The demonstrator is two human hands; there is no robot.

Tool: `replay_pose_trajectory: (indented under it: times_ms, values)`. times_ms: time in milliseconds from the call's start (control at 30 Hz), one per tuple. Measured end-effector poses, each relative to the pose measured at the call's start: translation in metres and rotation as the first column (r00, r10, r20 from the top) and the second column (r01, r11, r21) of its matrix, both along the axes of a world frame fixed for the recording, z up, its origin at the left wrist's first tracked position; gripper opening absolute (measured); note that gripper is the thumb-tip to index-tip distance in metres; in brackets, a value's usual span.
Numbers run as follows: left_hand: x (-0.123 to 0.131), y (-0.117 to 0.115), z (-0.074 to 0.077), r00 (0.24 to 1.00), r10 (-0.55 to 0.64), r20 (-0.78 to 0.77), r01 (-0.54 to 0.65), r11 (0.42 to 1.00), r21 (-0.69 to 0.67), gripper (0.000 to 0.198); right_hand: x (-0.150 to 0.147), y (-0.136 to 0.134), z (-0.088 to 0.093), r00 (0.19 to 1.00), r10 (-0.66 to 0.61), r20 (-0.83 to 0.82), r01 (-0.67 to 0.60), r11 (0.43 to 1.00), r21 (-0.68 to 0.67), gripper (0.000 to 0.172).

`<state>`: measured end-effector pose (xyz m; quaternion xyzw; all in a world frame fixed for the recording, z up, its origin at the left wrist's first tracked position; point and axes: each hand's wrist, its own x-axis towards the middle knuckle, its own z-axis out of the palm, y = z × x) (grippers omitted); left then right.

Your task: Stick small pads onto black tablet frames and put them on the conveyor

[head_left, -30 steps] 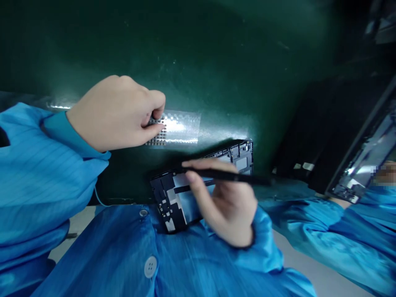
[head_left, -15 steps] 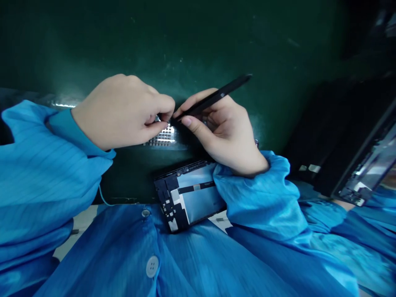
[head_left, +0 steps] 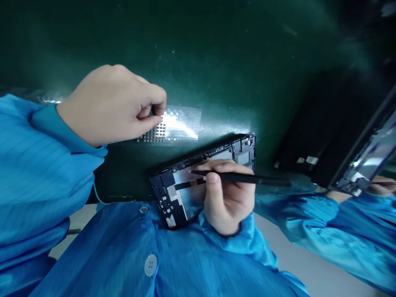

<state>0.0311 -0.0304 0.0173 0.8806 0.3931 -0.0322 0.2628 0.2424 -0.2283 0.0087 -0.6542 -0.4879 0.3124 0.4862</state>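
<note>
My right hand (head_left: 230, 194) grips black tweezers (head_left: 241, 177), whose tip points left over an opened tablet-like device (head_left: 167, 196). That device lies tilted at the table's front edge against my clothing, its inner parts facing up; my hand hides part of its middle. Farther left, my left hand (head_left: 114, 107) is closed, thumb and forefinger pinched at a clear plastic sheet (head_left: 185, 119) with rows of small grey squares. The squares lie just below the fingertips. Whether anything sits at the tweezers' tip is too small to tell.
On the right, a co-worker's blue sleeve (head_left: 306, 214) and hand (head_left: 337, 196) are beside another opened device (head_left: 365, 165). Dark flat slabs (head_left: 312, 123) lie next to it on the green table (head_left: 216, 49).
My right hand has moved with the tweezers from beside my left fingers down over the opened device. The tweezers now lie nearly level. The clear sheet shows more; my left hand stays pinched.
</note>
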Motion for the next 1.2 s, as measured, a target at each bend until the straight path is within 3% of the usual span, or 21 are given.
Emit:
replay_pose_trajectory:
  times_ms: [200, 400, 533, 633, 700, 833, 1033, 1133, 1200]
  values:
    - [-0.001, 0.0, 0.0, 1.0, 0.011, 0.024, -0.011, 1.0, -0.003, 0.021, -0.009, -0.001, -0.015, 1.0, 0.022, 0.02, -0.024, 0.997, 0.067, 0.019]
    - [0.001, -0.001, 0.001, 1.0, 0.012, 0.014, -0.012, 1.0, 0.009, 0.014, -0.002, 0.007, 0.013, 0.97, 0.159, 0.183, -0.159, 0.987, -0.016, 0.027]
    - [0.0, -0.001, 0.001, 1.0, 0.009, 0.005, -0.009, 1.0, 0.006, 0.017, 0.014, 0.058, 0.023, 0.916, 0.358, 0.179, -0.355, 0.934, -0.053, 0.02]
    - [-0.002, 0.0, -0.001, 1.0, -0.006, 0.015, 0.006, 1.0, 0.007, 0.018, 0.023, 0.107, 0.006, 0.836, 0.541, 0.093, -0.538, 0.841, -0.059, 0.011]
    - [-0.002, 0.001, -0.002, 0.999, -0.019, 0.031, 0.019, 1.0, 0.017, 0.021, 0.024, 0.127, -0.009, 0.8, 0.598, 0.056, -0.593, 0.801, -0.084, 0.017]
    - [-0.001, 0.002, -0.002, 1.0, -0.008, -0.006, 0.008, 1.0, 0.013, 0.024, 0.022, 0.13, -0.024, 0.817, 0.576, -0.029, -0.576, 0.814, -0.077, 0.026]
    - [-0.001, 0.001, -0.002, 1.0, 0.008, -0.007, -0.008, 1.0, -0.018, 0.028, 0.019, 0.131, -0.018, 0.809, 0.588, 0.0, -0.587, 0.806, -0.076, 0.018]
    - [-0.001, 0.001, -0.002, 1.0, 0.0, -0.019, 0.0, 1.0, 0.01, 0.031, 0.022, 0.137, -0.016, 0.798, 0.602, -0.036, -0.603, 0.794, -0.076, 0.023]
    - [0.0, 0.0, -0.002, 1.0, 0.006, -0.028, -0.005, 1.0, 0.023, 0.033, 0.028, 0.13, -0.012, 0.832, 0.542, -0.121, -0.552, 0.831, -0.074, 0.027]
